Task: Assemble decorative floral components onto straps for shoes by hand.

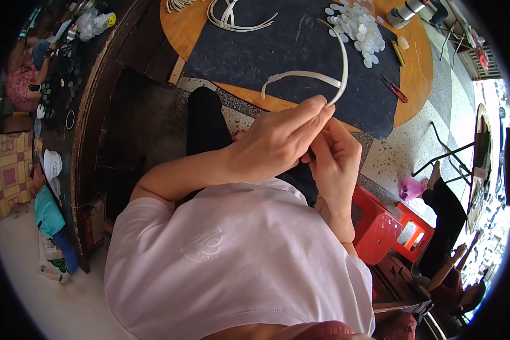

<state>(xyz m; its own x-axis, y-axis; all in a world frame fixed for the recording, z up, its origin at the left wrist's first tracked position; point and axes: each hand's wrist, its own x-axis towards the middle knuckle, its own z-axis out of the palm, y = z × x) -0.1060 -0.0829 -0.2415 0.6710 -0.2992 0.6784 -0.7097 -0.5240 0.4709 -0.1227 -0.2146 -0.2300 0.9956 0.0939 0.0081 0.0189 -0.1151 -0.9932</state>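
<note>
My left hand [286,131] is closed, thumb and fingers pinching a cream-white narrow strip [344,62] that looks like a flat strap or cord. From the fingertips it rises in a curve over the table, and another length bends left to a loose end. Right beside it, my right hand [340,156] is closed with curled fingers; what lies in them is hidden. Both hands are held in front of my chest at the near edge of a dark mat [238,62]. More cream strips [241,25] lie in a loose bundle at the mat's far side.
The mat covers a round wooden table [416,96]. On it are a pile of translucent white discs [361,31], red-handled snips [395,89] and a brass-coloured bar [398,54]. A metal flask [405,14] stands at the far right. Red plastic stools [374,226] are to my right; people sit on both sides.
</note>
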